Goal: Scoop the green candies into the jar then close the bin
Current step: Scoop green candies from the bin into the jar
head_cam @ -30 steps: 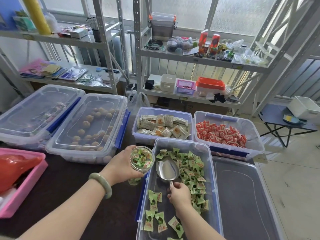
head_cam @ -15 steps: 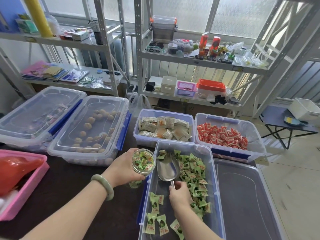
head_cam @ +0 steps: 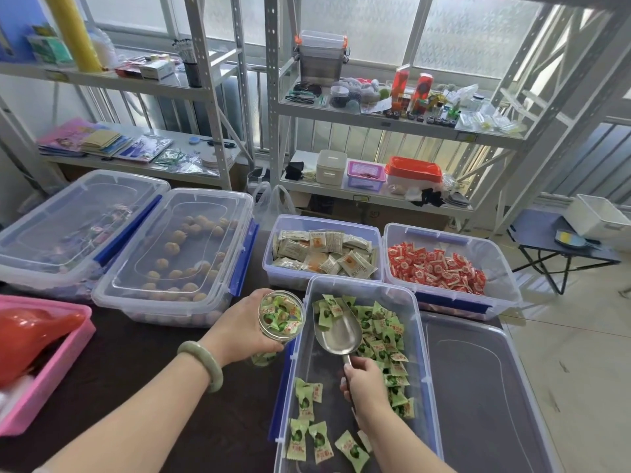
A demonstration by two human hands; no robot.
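An open clear bin [head_cam: 418, 322] with blue latches holds green wrapped candies [head_cam: 382, 332], piled along its right side and scattered near its front. My right hand [head_cam: 363, 382] grips the handle of an empty metal scoop [head_cam: 338, 332] inside the bin, bowl pointing toward the far candies. My left hand [head_cam: 239, 331] holds a clear jar [head_cam: 280, 317] just left of the bin's rim, tilted toward me, nearly full of green candies. The bin's clear lid [head_cam: 478, 387] lies flat to the right of the bin.
Open bins of beige packets [head_cam: 324, 256] and red candies [head_cam: 437, 271] stand behind. Two lidded bins [head_cam: 177, 254] sit at the left, a pink tray [head_cam: 47, 367] at the near left. Metal shelves [head_cam: 273, 107] line the back. A small folding table [head_cam: 560, 247] stands at the right.
The empty scoop has moved down and forward into the bin toward the candy pile. The jar has stayed beside the bin's left rim.
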